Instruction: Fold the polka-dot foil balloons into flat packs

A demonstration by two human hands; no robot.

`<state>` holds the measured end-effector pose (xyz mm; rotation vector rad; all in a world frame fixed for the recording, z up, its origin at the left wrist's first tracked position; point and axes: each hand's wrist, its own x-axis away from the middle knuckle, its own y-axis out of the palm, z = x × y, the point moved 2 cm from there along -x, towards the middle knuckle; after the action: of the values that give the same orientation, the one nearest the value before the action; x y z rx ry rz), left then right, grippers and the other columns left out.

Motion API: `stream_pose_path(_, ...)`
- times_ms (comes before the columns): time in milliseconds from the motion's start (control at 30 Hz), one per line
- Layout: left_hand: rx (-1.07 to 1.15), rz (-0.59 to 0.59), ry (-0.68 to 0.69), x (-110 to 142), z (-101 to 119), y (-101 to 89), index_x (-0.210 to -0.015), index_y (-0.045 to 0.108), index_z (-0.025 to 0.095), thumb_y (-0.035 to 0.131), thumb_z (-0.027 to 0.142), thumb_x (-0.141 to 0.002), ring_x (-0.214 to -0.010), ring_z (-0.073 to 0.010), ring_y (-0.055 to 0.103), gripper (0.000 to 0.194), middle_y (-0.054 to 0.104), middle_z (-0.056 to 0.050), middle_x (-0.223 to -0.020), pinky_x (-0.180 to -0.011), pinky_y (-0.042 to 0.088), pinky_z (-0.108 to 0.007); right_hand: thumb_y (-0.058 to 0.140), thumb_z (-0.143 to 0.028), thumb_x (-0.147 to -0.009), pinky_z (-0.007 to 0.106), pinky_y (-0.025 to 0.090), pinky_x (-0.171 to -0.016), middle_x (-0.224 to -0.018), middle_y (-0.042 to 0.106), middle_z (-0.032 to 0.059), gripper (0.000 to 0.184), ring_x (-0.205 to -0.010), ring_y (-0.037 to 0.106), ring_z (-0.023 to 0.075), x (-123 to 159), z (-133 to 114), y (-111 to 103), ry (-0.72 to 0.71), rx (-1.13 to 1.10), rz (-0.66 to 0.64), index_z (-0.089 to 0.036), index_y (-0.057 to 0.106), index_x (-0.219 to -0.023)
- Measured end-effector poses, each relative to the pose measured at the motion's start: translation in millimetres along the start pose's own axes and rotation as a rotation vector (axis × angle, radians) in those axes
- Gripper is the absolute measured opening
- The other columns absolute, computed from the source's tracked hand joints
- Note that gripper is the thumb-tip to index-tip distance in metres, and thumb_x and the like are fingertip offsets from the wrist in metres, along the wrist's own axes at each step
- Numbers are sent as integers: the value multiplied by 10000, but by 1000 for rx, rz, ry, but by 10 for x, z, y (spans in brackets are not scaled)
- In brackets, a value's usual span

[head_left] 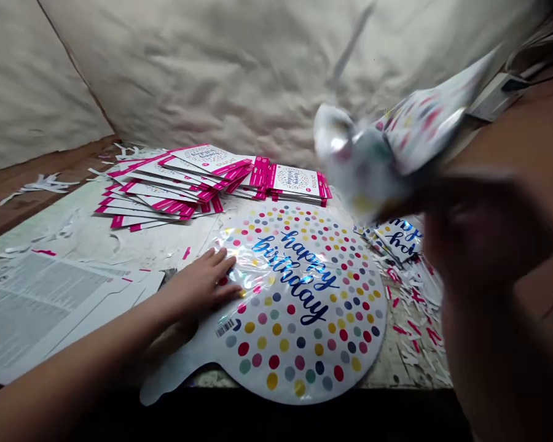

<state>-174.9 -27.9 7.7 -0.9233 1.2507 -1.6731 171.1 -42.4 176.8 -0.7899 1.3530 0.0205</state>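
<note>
A flat round foil balloon (299, 350), white with coloured dots and "happy birthday" in blue, lies on the table with its tail toward the lower left. My left hand (205, 279) rests on its left edge, fingers spread and palm down. At the right, my raised right hand (483, 227) is blurred by motion, its fingers closed on a crumpled or folded dotted foil balloon (424, 129). More folded foil balloons (400, 236) lie on the table below it, partly hidden by my right hand and wrist.
Pink-and-white printed packs (175, 184) form an uneven pile behind the balloon, beside a neater stack (299, 183). Printed sheets (37, 313) cover the table's left side. Paper scraps (415, 337) litter the right. A creased pale sheet (212, 73) hangs behind.
</note>
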Motion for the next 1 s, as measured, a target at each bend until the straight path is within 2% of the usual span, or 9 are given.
stream_pose_path(133,94,198,-66,78,-31,-143,-1051,615,208,359,522,-863,-1084,-262,540,447,597,-88,-1173,-891,441,-376,521,-132,-850,338,563,-819,-957,700,76,225,-955,647,202,834,-649,552,-353,-301,-313,-221,622,-1030)
stream_pose_path(300,229,287,-81,150,213,-187,-957,608,222,429,500,-835,-914,-228,593,352,647,-59,-1002,-784,468,-328,426,-94,-877,360,564,-821,-979,697,118,265,-947,656,226,1538,-780,871,-262,-453,-536,-165,644,-1008)
stream_pose_path(400,393,264,-143,-87,377,-235,-985,579,201,448,530,-817,-804,-199,601,392,650,-49,-926,-680,473,-286,461,-89,-868,382,545,-858,-1054,671,140,276,-1012,626,244,1619,-760,843,-218,-456,-565,-161,629,-1074)
stream_pose_path(533,496,388,-239,-794,479,-409,-911,566,179,459,547,-797,-756,-180,586,399,645,-41,-859,-648,441,-261,475,-87,-863,378,550,-847,-1029,684,122,258,-992,636,239,1601,-786,817,-255,-427,-548,-175,649,-1031)
stream_pose_path(633,462,263,-276,-1416,589,-462,-740,588,178,539,565,-717,-758,-216,588,390,642,-54,-762,-647,425,-282,467,-70,-856,376,568,-808,-1004,692,127,253,-957,650,246,1602,-819,833,-295,-395,-523,-143,655,-1008)
stream_pose_path(733,502,101,-306,-1859,719,-401,-543,565,171,729,503,-515,-671,-244,597,372,600,-54,-569,-596,430,-296,450,-75,-863,372,578,-786,-1018,688,122,267,-961,649,245,1603,-837,841,-312,-373,-520,-147,653,-1021)
stream_pose_path(800,570,8,-341,-1995,749,-325,-490,554,169,794,387,-424,-574,-224,589,331,564,-30,-480,-541,434,-290,449,-82,-868,354,584,-780,-1020,690,99,267,-944,657,231,1601,-828,838,-311,-347,-501,-164,658,-1013)
stream_pose_path(867,668,-32,-376,-2014,697,-262,-529,578,169,786,335,-458,-513,-190,577,276,575,-14,-485,-504,443,-280,456,-74,-864,336,583,-791,-1012,694,88,263,-931,662,221,1610,-800,838,-297,-319,-466,-161,663,-1001)
stream_pose_path(1000,851,90,-476,-1872,390,-227,-685,585,156,681,320,-657,-495,-137,573,192,627,-32,-602,-512,476,-265,468,-72,-859,329,557,-855,-1004,695,106,251,-952,655,210,1679,-717,879,-179,-373,-463,-127,655,-1018)
